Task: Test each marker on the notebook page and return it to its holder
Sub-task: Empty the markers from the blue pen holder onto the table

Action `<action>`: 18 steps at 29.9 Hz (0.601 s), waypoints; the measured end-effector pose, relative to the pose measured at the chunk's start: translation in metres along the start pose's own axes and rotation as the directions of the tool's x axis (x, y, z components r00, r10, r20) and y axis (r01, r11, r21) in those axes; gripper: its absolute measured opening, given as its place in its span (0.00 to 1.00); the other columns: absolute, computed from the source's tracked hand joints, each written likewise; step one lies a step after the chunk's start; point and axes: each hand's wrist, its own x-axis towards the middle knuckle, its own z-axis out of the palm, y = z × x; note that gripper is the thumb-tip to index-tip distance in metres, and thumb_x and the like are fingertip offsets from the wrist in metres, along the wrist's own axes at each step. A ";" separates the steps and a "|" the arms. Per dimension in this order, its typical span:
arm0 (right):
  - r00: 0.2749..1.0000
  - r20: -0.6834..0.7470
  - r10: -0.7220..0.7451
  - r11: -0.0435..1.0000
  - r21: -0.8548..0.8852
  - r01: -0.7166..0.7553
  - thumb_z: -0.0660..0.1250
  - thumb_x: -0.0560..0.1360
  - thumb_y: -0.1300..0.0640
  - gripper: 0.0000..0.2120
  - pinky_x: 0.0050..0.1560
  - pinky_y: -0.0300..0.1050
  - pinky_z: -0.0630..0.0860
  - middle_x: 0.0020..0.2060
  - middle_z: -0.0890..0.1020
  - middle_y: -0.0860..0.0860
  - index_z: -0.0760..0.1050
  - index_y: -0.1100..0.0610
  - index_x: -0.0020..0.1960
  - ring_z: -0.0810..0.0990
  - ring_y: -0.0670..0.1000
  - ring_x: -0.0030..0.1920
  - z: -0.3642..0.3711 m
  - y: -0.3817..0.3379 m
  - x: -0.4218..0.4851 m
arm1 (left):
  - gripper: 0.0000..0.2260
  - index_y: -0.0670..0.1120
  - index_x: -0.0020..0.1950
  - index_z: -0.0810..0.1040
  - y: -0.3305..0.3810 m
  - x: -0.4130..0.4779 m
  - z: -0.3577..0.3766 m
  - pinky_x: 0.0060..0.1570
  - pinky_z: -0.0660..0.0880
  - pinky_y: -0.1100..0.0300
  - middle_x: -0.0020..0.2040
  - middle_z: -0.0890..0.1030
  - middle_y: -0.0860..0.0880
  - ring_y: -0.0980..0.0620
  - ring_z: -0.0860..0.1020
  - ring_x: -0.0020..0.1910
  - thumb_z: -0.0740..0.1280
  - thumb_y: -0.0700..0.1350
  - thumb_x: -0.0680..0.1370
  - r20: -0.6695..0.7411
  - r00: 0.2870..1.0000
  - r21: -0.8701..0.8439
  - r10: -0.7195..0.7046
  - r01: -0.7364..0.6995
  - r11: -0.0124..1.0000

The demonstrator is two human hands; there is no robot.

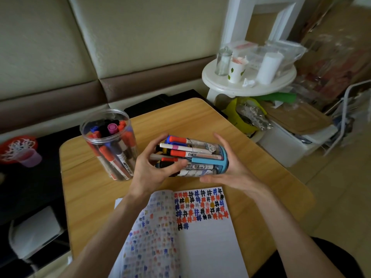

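A clear marker holder with a blue base (210,157) lies tipped on its side above the wooden table (192,121), held between both hands. Several markers (180,147) with red, blue, black and pink caps stick out of its open end toward the left. My left hand (146,173) curls around those marker ends, thumb pressed on one near the bottom. My right hand (234,167) cups the holder's blue base, fingers over the top and thumb underneath. The open notebook (202,239) lies below, its right page showing rows of coloured test marks along the top.
A tall clear jar (112,145) packed with more markers stands upright at the table's left. A white round stool (249,87) with cups and plastic bags sits behind on the right, with boxes and bags on the floor beside it. A padded wall runs behind.
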 end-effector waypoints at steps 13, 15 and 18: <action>0.983 -0.182 0.011 0.951 0.304 0.046 0.81 0.64 0.68 0.41 0.54 0.55 0.85 0.63 0.82 0.54 0.74 0.42 0.71 0.84 0.57 0.62 -0.012 0.001 -0.001 | 0.46 0.58 0.76 0.67 -0.016 0.004 0.000 0.54 0.80 0.64 0.63 0.79 0.57 0.58 0.80 0.61 0.84 0.52 0.62 0.130 0.990 0.097 -0.063 0.050 0.994; 0.978 -0.207 -0.001 0.951 0.303 0.065 0.80 0.65 0.68 0.41 0.53 0.54 0.85 0.64 0.82 0.52 0.74 0.40 0.71 0.84 0.57 0.62 -0.012 -0.004 -0.003 | 0.54 0.59 0.80 0.57 -0.019 0.007 -0.004 0.54 0.78 0.68 0.66 0.77 0.57 0.60 0.77 0.64 0.84 0.52 0.61 0.176 0.983 0.133 -0.059 0.035 0.990; 0.971 -0.234 -0.049 0.960 0.259 0.110 0.81 0.65 0.64 0.41 0.54 0.55 0.84 0.64 0.81 0.50 0.74 0.39 0.72 0.84 0.56 0.62 -0.006 -0.014 -0.004 | 0.57 0.58 0.82 0.54 -0.022 0.009 -0.007 0.62 0.76 0.65 0.69 0.74 0.54 0.59 0.75 0.67 0.84 0.54 0.60 0.218 0.975 0.186 -0.031 -0.011 0.982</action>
